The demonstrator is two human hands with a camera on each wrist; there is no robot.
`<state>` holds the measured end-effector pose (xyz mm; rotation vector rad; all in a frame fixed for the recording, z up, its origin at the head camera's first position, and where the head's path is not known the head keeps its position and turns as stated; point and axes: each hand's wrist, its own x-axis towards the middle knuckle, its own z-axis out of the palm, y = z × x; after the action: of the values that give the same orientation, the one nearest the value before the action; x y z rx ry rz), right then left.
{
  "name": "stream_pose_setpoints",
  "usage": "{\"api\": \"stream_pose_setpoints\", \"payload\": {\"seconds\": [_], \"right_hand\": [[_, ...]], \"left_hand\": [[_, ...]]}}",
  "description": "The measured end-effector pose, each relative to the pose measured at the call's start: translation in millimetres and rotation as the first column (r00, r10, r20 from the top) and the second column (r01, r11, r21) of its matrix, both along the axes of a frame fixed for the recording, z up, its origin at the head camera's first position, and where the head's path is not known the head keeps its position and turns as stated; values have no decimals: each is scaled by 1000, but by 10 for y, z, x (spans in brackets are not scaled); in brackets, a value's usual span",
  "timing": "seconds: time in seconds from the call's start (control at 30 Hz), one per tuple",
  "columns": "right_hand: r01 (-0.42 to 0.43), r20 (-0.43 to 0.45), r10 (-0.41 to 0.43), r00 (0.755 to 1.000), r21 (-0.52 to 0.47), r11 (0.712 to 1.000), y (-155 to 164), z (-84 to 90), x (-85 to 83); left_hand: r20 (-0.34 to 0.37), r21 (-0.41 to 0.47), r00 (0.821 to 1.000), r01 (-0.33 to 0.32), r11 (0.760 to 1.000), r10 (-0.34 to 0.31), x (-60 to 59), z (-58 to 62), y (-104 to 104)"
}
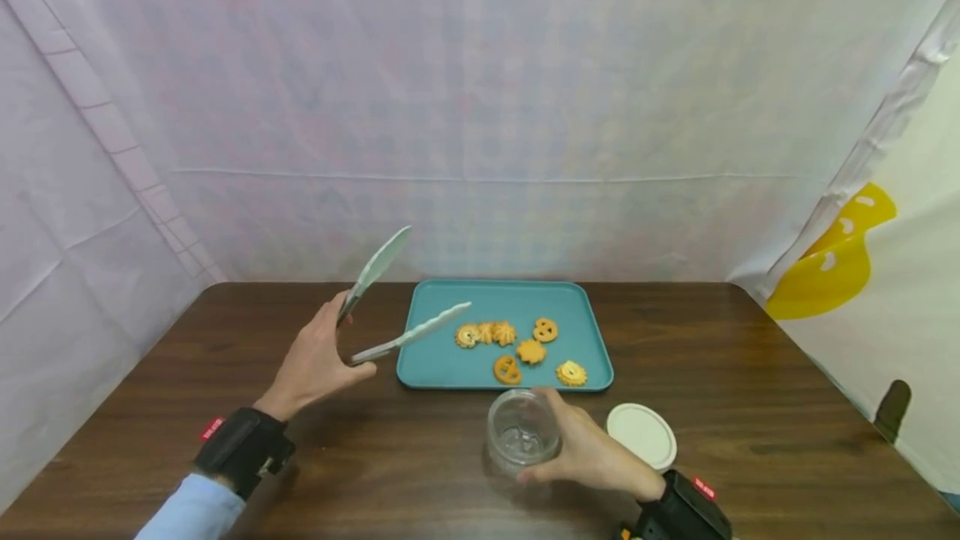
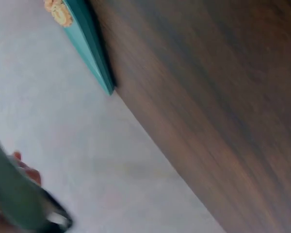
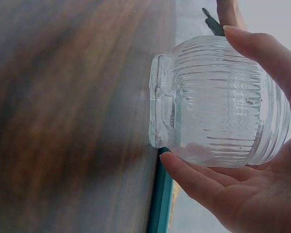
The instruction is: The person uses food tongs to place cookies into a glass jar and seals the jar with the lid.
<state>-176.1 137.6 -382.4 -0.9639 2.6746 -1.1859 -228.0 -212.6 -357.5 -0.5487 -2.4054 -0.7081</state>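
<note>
My left hand (image 1: 315, 361) grips a pair of pale green tongs (image 1: 390, 307) near their hinge; their two arms spread open toward the teal tray (image 1: 450, 369), tips above its left part. Several golden cookies (image 1: 517, 344) lie on the tray. In the left wrist view only a blurred tong arm (image 2: 12, 194) and the tray's edge (image 2: 89, 46) show. My right hand (image 1: 592, 448) is wrapped around an empty ribbed glass jar (image 1: 522, 430) standing on the table just in front of the tray. The right wrist view shows fingers (image 3: 199, 182) curled round the jar (image 3: 218, 102).
A white round lid (image 1: 642, 435) lies on the dark wooden table (image 1: 750, 407) right of the jar. Pale cloth walls (image 1: 480, 107) close in the back and both sides. A yellow shape (image 1: 832, 261) shows at the right edge.
</note>
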Motion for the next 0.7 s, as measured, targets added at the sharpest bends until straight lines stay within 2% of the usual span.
{"api": "stream_pose_setpoints", "payload": {"seconds": [0.1,0.3,0.5,0.7], "right_hand": [[1,1,-1,1000,-1,1000,3,-6,-5],[-2,19,2,1000,-6,1000,9,-17,-1],[0,0,0,1000,-4,1000,8,-15,0],[-5,6,5,1000,-3,1000,4,-2,-2]], "left_hand": [[-16,37,1000,18,999,-18,-5,15,29],[-11,80,1000,1,997,0,-2,44,65],[91,53,995,24,998,-29,0,21,79],[196,-59,980,47,997,-34,5,14,100]]}}
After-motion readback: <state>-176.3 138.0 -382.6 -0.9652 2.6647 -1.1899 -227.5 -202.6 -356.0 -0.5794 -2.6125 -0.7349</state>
